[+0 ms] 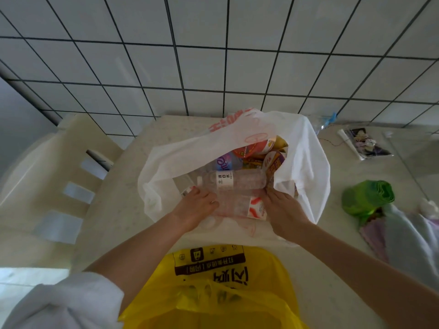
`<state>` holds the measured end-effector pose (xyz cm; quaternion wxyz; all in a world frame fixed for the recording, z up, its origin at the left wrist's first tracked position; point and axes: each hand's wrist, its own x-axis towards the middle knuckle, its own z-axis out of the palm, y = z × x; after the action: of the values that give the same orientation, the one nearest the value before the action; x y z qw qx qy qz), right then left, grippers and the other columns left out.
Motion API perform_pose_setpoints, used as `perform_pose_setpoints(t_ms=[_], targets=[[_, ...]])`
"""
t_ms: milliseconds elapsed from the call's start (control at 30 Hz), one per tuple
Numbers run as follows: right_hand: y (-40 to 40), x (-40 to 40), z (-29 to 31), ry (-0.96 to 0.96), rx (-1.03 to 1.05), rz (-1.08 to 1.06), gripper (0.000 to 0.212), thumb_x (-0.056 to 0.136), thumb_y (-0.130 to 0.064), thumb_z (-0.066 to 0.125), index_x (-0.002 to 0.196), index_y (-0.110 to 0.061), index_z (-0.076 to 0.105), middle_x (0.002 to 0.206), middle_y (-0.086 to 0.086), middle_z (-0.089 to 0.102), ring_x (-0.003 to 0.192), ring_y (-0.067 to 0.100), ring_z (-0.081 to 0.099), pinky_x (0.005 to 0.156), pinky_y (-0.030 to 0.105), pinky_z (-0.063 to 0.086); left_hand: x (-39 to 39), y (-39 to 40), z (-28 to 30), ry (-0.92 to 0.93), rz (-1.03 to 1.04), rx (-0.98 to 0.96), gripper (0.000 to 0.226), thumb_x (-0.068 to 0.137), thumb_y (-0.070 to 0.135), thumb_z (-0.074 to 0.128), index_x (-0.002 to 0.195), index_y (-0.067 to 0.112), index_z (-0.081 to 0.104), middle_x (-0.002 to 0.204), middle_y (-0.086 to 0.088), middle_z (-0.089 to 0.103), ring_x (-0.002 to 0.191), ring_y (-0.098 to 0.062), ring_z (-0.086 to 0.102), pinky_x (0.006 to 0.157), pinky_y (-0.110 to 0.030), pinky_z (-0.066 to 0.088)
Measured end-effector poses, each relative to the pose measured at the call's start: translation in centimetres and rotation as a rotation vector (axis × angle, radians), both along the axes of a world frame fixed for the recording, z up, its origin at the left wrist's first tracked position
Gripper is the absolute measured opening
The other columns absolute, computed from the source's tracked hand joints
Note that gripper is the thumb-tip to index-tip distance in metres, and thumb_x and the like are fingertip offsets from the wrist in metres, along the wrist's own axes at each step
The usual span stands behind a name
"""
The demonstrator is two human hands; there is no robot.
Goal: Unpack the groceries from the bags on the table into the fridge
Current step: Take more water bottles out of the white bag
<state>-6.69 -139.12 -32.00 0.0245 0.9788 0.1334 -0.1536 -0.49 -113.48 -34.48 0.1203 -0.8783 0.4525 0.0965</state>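
Both hands reach into the white bag (171, 160) at the middle of the table (114, 210). The left hand (197, 206) and the right hand (283, 210) grip a clear water bottle (234, 182) lying inside. The yellow bag (213, 293) sits at the near edge.

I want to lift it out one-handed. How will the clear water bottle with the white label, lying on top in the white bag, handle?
The water bottle lies on its side, so it will probably roll if nudged. Its clear ribbed plastic looks thin and may dent under a squeeze. How full or heavy it is cannot be told. Both the left hand and right hand are beside it.
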Motion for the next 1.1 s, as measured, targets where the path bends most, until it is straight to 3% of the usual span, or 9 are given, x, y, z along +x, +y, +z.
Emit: perform_pose_setpoints(t_ms=[133, 300, 400, 500, 667, 767, 900, 1000, 1100], targets=[[0.6, -0.7, 2.1, -0.036, 0.164, -0.079, 0.076, 0.079, -0.025, 0.069, 0.142, -0.032, 0.027, 0.151, -0.001, 0.027, 0.133, 0.018, 0.039, 0.098, 0.033, 0.044, 0.3, 1.4, 1.0, -0.014, -0.034, -0.073, 0.053, 0.037, 0.021, 0.094, 0.086, 0.03, 0.076, 0.092, 0.003, 0.061, 0.088, -0.023, 0.059, 0.072, -0.038, 0.051], [1.3, -1.1, 4.9, -0.041, 0.215, -0.106, 0.07, 0.08, -0.041, 0.069, 0.139, -0.032, 0.032, 0.142, -0.006, 0.046, 0.119, 0.018, 0.052, 0.097, 0.038, 0.045, 0.6, 1.8, 4.1, 0.098, 0.226, -0.415, 0.053, 0.065, 0.021, 0.086, 0.115, 0.022, 0.07, 0.114, -0.005, 0.056, 0.108, -0.026, 0.053, 0.09, -0.039, 0.046], [1.8, -1.2, 6.9, -0.066, 0.24, -0.108, 0.068, 0.078, -0.045, 0.071, 0.135, -0.031, 0.035, 0.137, -0.004, 0.053, 0.117, 0.02, 0.055, 0.101, 0.041, 0.041, 0.7, 2.0, 6.4, 0.202, 0.425, -0.778, 0.051, 0.062, 0.021, 0.089, 0.11, 0.015, 0.072, 0.098, 0.001, 0.052, 0.094, -0.018, 0.053, 0.084, -0.037, 0.048], [2.1, -1.2, 8.6, -0.099, 0.227, -0.092, 0.067, 0.075, -0.045, 0.073, 0.13, -0.032, 0.037, 0.13, -0.005, 0.059, 0.114, 0.023, 0.056, 0.101, 0.044, 0.04, 0.5, 2.0, 7.7, 0.303, 0.59, -0.987, 0.045, 0.059, 0.017, 0.091, 0.1, 0.009, 0.074, 0.087, 0.008, 0.048, 0.077, -0.003, 0.051, 0.074, -0.014, 0.042], [2.4, -1.2, 10.1, -0.068, 0.247, -0.121, 0.069, 0.069, -0.047, 0.076, 0.126, -0.035, 0.039, 0.123, -0.011, 0.062, 0.111, 0.021, 0.057, 0.096, 0.039, 0.042, -1.6, 1.7, 7.9, 0.546, 0.637, -1.105, 0.052, 0.051, 0.039, 0.089, 0.096, 0.02, 0.072, 0.096, 0.008, 0.056, 0.088, -0.01, 0.059, 0.081, -0.023, 0.048], [2.6, -1.4, 10.2, -0.07, 0.336, -0.196, 0.067, 0.069, -0.045, 0.079, 0.127, -0.033, 0.046, 0.117, -0.01, 0.062, 0.11, 0.018, 0.054, 0.089, 0.028, 0.036, -2.3, 1.3, 7.4, 0.65, 0.722, -1.18, 0.047, 0.057, 0.021, 0.092, 0.095, 0.033, 0.066, 0.105, 0.001, 0.058, 0.102, -0.017, 0.061, 0.097, -0.037, 0.049], [2.2, -1.8, 8.8, -0.101, 0.593, -0.317, 0.059, 0.065, -0.041, 0.083, 0.117, -0.037, 0.054, 0.094, -0.029, 0.049, 0.102, 0.015, 0.053, 0.081, 0.027, 0.039, -2.5, 1.5, 6.8, 0.66, 0.748, -1.165, 0.05, 0.067, 0.017, 0.086, 0.112, 0.023, 0.064, 0.112, 0.003, 0.059, 0.109, -0.011, 0.059, 0.101, -0.035, 0.047], [1.7, -2.2, 7.1, -0.067, 0.701, -0.365, 0.063, 0.061, -0.051, 0.081, 0.113, -0.055, 0.045, 0.106, -0.02, 0.057, 0.102, 0.012, 0.053, 0.084, 0.031, 0.045, -2.9, 1.7, 6.0, 0.654, 0.77, -1.135, 0.055, 0.07, 0.023, 0.085, 0.12, 0.021, 0.06, 0.118, 0.006, 0.058, 0.114, -0.01, 0.056, 0.103, -0.036, 0.046], [1.3, -2.4, 5.9, -0.041, 0.643, -0.384, 0.077, 0.062, -0.052, 0.081, 0.129, -0.039, 0.046, 0.126, -0.004, 0.06, 0.114, 0.019, 0.053, 0.095, 0.039, 0.045, -3.2, 1.5, 5.6, 0.629, 0.778, -1.138, 0.063, 0.067, 0.024, 0.087, 0.116, 0.04, 0.052, 0.119, 0.013, 0.056, 0.116, -0.009, 0.053, 0.101, -0.032, 0.044]])
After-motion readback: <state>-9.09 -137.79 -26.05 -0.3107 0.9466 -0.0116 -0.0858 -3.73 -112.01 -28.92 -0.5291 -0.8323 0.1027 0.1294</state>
